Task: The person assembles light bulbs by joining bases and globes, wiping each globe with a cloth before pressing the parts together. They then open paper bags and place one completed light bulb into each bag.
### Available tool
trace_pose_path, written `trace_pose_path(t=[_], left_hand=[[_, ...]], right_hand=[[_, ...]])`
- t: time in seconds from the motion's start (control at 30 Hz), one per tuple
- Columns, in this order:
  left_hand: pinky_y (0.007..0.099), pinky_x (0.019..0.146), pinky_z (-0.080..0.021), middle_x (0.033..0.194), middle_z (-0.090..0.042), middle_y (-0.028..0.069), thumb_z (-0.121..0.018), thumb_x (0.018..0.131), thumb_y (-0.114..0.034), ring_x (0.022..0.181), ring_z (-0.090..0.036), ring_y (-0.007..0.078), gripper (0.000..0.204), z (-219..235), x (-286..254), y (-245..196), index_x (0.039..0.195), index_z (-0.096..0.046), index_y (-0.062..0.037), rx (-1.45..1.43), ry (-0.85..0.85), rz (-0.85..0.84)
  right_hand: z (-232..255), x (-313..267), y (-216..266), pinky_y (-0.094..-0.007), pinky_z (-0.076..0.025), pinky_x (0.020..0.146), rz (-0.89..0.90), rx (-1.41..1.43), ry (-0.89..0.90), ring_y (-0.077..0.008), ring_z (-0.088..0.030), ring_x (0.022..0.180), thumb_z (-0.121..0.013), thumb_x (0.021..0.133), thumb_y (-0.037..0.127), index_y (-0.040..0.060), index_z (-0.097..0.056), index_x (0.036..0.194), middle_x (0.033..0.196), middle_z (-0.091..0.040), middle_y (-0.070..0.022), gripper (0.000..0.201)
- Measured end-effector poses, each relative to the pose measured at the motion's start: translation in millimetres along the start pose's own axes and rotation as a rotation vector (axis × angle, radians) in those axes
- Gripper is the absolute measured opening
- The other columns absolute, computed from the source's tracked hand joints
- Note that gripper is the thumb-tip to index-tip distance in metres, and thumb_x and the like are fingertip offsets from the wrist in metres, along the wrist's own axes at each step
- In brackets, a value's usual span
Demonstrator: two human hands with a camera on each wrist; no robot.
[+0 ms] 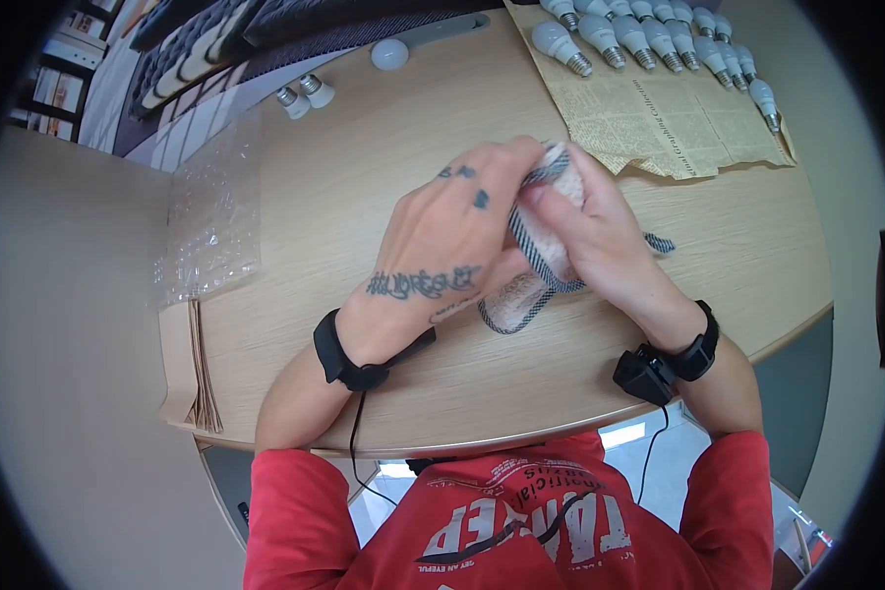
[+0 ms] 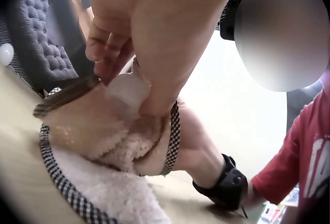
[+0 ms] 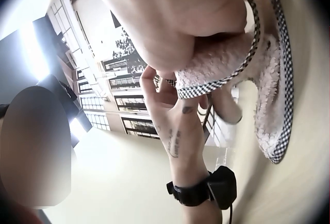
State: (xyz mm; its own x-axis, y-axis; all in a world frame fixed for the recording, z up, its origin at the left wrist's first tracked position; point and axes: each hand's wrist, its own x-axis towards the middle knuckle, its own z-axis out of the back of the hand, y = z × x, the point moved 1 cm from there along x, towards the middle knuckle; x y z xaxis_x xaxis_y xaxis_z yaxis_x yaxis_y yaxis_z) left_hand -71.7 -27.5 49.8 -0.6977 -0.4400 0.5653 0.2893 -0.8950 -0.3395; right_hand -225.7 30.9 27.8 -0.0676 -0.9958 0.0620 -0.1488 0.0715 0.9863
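Note:
A fluffy pale pink cloth with a black-and-white checked edge is bunched between both hands above the table. My tattooed left hand grips it from the left, its back toward the head camera. From the other side my right hand pinches the cloth, thumb on top. In the left wrist view, a smooth whitish rounded thing shows partly between the fingers and the cloth; what it is, I cannot tell for sure. A loose flap of cloth hangs below the hands in the right wrist view.
Several white bulbs lie on printed brown paper at the back right. Two bulbs and a round-topped one stand farther left. Clear plastic wrap and folded brown paper lie at the left edge.

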Motion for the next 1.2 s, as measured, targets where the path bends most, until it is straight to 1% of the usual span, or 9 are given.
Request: trace_pose_path(t=[0.1, 0.2, 0.3, 0.43, 0.63, 0.73, 0.97, 1.07, 1.2], left_hand=[[0.0242, 0.057, -0.045, 0.09, -0.057, 0.0028, -0.085, 0.067, -0.011, 0.067, -0.052, 0.0103, 0.058, 1.0, 0.2, -0.2, 0.117, -0.056, -0.0057, -0.108, -0.136, 0.165], [0.0305, 0.059, -0.045, 0.089, -0.057, 0.0046, -0.08, 0.075, -0.017, 0.069, -0.054, 0.0171, 0.032, 2.1, -3.6, -10.0, 0.101, -0.065, -0.0068, -0.281, 0.036, 0.433], [0.0272, 0.059, -0.042, 0.087, -0.056, 0.003, -0.078, 0.08, -0.02, 0.068, -0.05, 0.0111, 0.017, -9.2, -8.6, -13.1, 0.089, -0.071, -0.0072, -0.401, 0.015, 0.449], [0.0234, 0.06, -0.036, 0.079, -0.047, -0.0018, -0.08, 0.078, -0.015, 0.069, -0.044, 0.008, 0.019, -12.9, -6.8, -18.3, 0.093, -0.073, -0.0058, -0.355, -0.075, 0.427], [0.0295, 0.07, -0.044, 0.088, -0.049, 0.0053, -0.08, 0.078, -0.02, 0.082, -0.051, 0.0176, 0.026, -9.5, -5.7, -19.0, 0.098, -0.072, -0.0064, -0.371, -0.059, 0.487], [0.0311, 0.071, -0.043, 0.091, -0.047, 0.0066, -0.081, 0.073, -0.016, 0.086, -0.049, 0.0204, 0.028, -15.3, -7.7, -14.6, 0.097, -0.071, -0.005, -0.414, -0.13, 0.44], [0.038, 0.083, -0.037, 0.093, -0.045, 0.0064, -0.081, 0.061, -0.009, 0.095, -0.04, 0.0267, 0.022, -17.6, -5.0, -13.6, 0.08, -0.072, -0.0069, -0.091, -0.114, 0.208], [0.0384, 0.083, -0.035, 0.093, -0.046, 0.0058, -0.082, 0.061, -0.01, 0.096, -0.039, 0.0263, 0.019, -19.2, -5.4, -15.0, 0.078, -0.073, -0.0106, -0.072, -0.132, 0.12], [0.0382, 0.082, -0.036, 0.092, -0.047, 0.0045, -0.083, 0.064, -0.017, 0.094, -0.04, 0.0256, 0.017, -21.5, -6.4, -10.9, 0.079, -0.075, -0.014, -0.153, -0.16, 0.036]], right_hand=[[3.3, 1.2, 1.7, -0.0235, -0.048, 0.076, 0.055, 0.036, -0.143, -0.0088, -0.06, 0.086, -0.055, 0.098, 0.023, -0.0005, -0.056, 0.108, 0.095, -0.064, -0.005, 0.025], [9.6, 0.2, -1.0, -0.0214, -0.046, 0.071, 0.03, 0.071, -0.252, -0.0069, -0.057, 0.079, -0.051, 0.1, 0.029, 0.0011, -0.059, 0.099, 0.088, -0.063, -0.0033, 0.029], [8.5, 2.8, -5.1, -0.0222, -0.046, 0.069, 0.017, 0.17, -0.268, -0.0077, -0.058, 0.076, -0.048, 0.102, 0.033, 0.0031, -0.06, 0.098, 0.086, -0.063, -0.0029, 0.033], [12.1, 4.3, -5.5, -0.0256, -0.051, 0.072, 0.026, 0.189, -0.272, -0.0112, -0.063, 0.08, -0.047, 0.102, 0.038, 0.0044, -0.059, 0.103, 0.091, -0.065, -0.0054, 0.036], [6.6, 2.0, 3.5, -0.0239, -0.051, 0.075, 0.037, 0.191, -0.289, -0.0109, -0.063, 0.08, -0.042, 0.104, 0.042, 0.0014, -0.06, 0.105, 0.091, -0.065, -0.0066, 0.045], [1.7, -1.1, 1.8, -0.0234, -0.05, 0.075, 0.044, 0.066, -0.242, -0.0101, -0.062, 0.081, -0.043, 0.104, 0.042, 0.0001, -0.059, 0.107, 0.093, -0.065, -0.0064, 0.045], [3.4, 4.7, -7.5, -0.0228, -0.047, 0.075, 0.174, -0.15, -0.056, -0.0081, -0.058, 0.085, -0.048, 0.102, 0.035, 0.0016, -0.056, 0.111, 0.096, -0.063, -0.0039, 0.036], [1.9, 4.4, -5.8, -0.0221, -0.047, 0.074, 0.148, -0.075, -0.088, -0.0072, -0.058, 0.084, -0.048, 0.102, 0.032, 0.0017, -0.058, 0.109, 0.094, -0.063, -0.0034, 0.033], [8.8, 5.3, 0.7, -0.0211, -0.048, 0.071, -0.084, 0.214, 0.006, -0.0063, -0.059, 0.081, -0.052, 0.099, 0.032, 0.0026, -0.061, 0.105, 0.092, -0.064, -0.0033, 0.031]])
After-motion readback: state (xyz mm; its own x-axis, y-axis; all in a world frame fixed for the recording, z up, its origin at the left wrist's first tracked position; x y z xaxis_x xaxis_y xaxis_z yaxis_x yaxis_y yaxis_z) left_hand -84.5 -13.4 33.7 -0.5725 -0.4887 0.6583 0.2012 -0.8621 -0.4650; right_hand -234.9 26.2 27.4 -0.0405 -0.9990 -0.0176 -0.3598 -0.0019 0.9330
